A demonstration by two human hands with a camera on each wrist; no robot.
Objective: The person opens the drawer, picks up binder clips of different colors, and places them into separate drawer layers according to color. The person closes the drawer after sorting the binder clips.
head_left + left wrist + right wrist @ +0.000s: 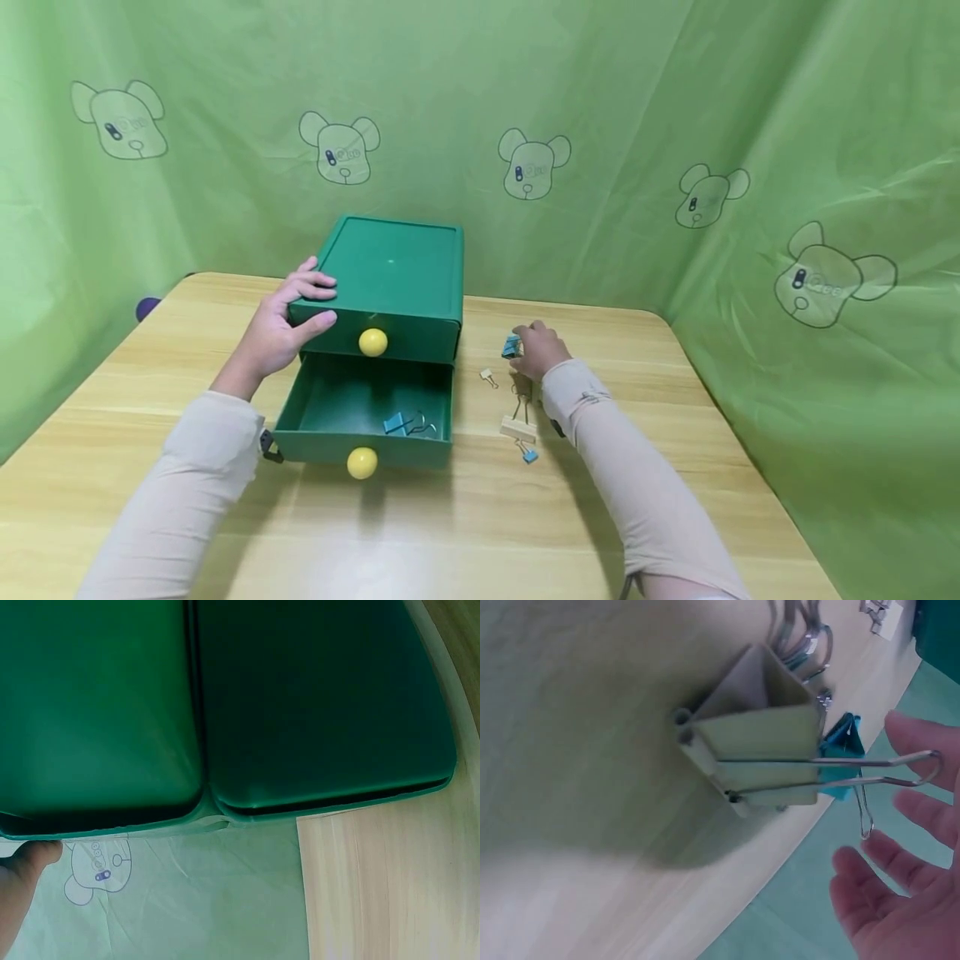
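My left hand (281, 321) rests on the top left front corner of a green two-drawer box (393, 267), fingers on its top and thumb against its front. One digit shows beside the green plastic (112, 720) in the left wrist view. The lower drawer (292, 446) is pulled out and holds a blue binder clip (396, 424). On the right, my right hand (542, 350) reaches to another blue binder clip (511, 346). In the right wrist view its fingers are spread around that teal-blue clip (842, 754), one fingertip at the wire handle, without a visible pinch.
A large cream binder clip (518, 429) stands on the wooden table (600, 350) near my right wrist. A small blue clip (530, 456) lies in front of it, a small white clip (486, 375) to its left. Yellow knobs (362, 463) stick out from the drawers. Green curtain (435, 67) surrounds the table.
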